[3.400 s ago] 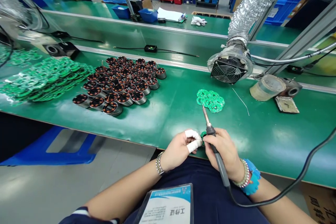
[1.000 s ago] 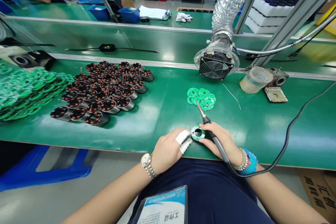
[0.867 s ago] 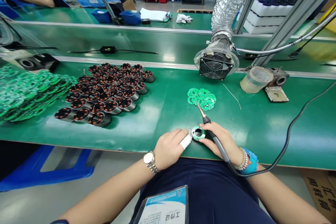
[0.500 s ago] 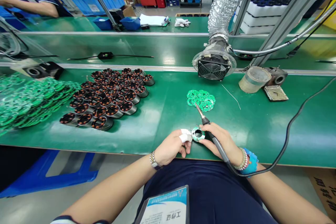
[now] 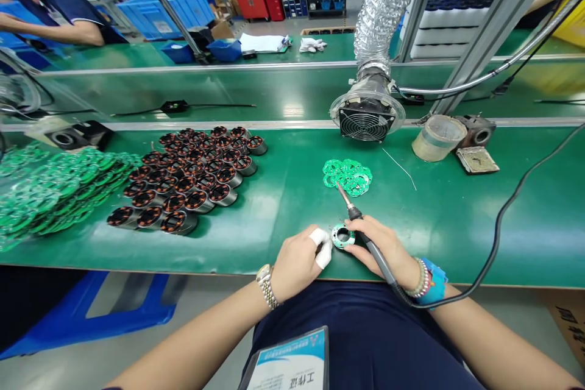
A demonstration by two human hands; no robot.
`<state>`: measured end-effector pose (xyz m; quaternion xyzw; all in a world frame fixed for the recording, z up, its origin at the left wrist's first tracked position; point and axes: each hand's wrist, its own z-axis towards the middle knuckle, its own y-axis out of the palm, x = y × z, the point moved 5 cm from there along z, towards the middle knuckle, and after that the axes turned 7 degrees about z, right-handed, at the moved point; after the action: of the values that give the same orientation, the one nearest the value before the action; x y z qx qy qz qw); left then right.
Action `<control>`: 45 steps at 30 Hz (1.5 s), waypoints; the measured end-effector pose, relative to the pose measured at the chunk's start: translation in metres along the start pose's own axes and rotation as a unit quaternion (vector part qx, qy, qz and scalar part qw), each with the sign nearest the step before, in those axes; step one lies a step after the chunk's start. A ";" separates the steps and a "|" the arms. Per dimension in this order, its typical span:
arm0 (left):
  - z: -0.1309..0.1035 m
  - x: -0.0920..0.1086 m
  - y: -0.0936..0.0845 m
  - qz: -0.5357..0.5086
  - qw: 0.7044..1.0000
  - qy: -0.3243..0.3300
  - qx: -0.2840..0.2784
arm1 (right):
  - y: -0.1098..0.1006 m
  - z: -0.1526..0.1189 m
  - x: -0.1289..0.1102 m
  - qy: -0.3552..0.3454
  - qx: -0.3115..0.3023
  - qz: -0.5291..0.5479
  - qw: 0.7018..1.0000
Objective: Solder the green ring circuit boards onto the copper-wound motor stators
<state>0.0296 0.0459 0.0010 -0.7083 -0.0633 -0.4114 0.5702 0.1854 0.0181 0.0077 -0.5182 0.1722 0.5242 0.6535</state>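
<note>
My right hand (image 5: pixel 392 254) holds a soldering iron (image 5: pixel 378 258), its metal tip pointing up and left over a small cluster of green ring-shaped circuit boards (image 5: pixel 354 186). Thumb and fingers of that same hand also touch the right side of a green-and-white ring board (image 5: pixel 336 242) near the table's front edge; what lies under the ring is mostly hidden. My left hand (image 5: pixel 297 261), with white wraps on its fingers, is closed at the ring's left side. Whether something thin is pinched in it, I cannot make out.
Copper-wound motor stators (image 5: pixel 196 200) stand in rows at left, beside a large pile of green boards (image 5: pixel 59 189). A fan-fronted exhaust duct (image 5: pixel 367 125) hangs ahead. Right of it are a bent wire (image 5: pixel 400 167), a round tub (image 5: pixel 439 139) and a sponge tray (image 5: pixel 478 160). The iron's black cable (image 5: pixel 498 237) trails right.
My left hand's fingers have curled in tighter at the ring's left side. The right hand keeps its hold on the soldering iron and ring. The view has shifted slightly.
</note>
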 end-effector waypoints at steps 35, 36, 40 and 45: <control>0.018 0.002 0.006 -0.060 0.993 0.043 -0.087 | -0.008 -0.011 0.015 0.078 0.050 0.140 0.986; 0.019 0.003 0.008 -0.042 0.993 0.056 -0.090 | -0.006 -0.011 0.016 0.083 0.049 0.167 0.981; 0.022 0.001 0.011 -0.026 0.994 0.063 -0.084 | 0.000 -0.008 0.020 0.096 0.054 0.234 0.966; 0.020 -0.001 0.012 -0.022 0.994 0.080 -0.070 | 0.000 -0.007 0.022 0.123 0.052 0.272 0.953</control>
<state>0.0460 0.0596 -0.0085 -0.7099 -0.0041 -0.4827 0.5128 0.1967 0.0231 -0.0120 -0.4778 0.4128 0.6044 0.4858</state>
